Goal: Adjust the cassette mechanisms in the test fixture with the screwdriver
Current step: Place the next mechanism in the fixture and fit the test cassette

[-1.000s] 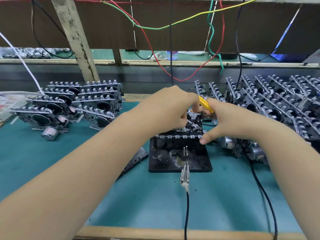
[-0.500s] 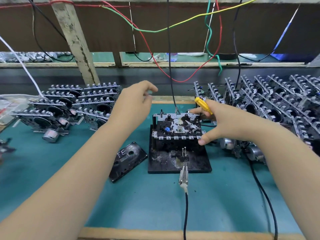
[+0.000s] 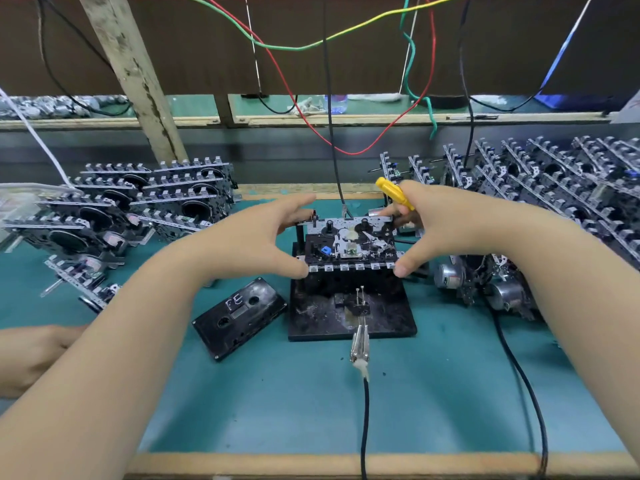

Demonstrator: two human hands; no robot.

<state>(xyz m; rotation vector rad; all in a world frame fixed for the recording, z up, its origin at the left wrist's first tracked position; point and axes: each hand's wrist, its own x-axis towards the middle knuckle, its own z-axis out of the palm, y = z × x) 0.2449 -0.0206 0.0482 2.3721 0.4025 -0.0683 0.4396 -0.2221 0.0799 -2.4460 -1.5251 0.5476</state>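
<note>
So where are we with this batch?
One cassette mechanism sits in the test fixture; the left hand and right hand hold its two sides, the yellow screwdriver tucked in the right. Stacks of mechanisms wait left and right; which are adjusted cannot be told.

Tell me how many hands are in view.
3: left hand and right hand at the mechanism in the fixture; another hand at the left edge.
</note>
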